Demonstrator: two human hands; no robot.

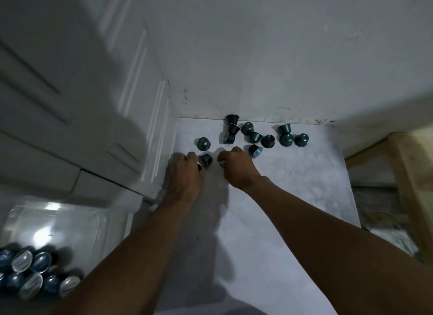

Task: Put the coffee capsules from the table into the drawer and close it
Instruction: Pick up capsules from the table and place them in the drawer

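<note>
With left hand (185,174) and right hand (236,171) each curled round small dark teal coffee capsules (286,140), more scattered at the back of the white tabletop (293,185), an overfull grip could drop one short of the open clear plastic drawer (70,221) at lower left.

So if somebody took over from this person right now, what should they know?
Left hand: pinches a capsule near the table's left edge.
Right hand: curled round what looks like a second capsule; only its foil rim shows.
Done: a batch of capsules lies in the open drawer, lower left.
Left: about ten loose capsules on the table by the wall, then close the drawer.
</note>
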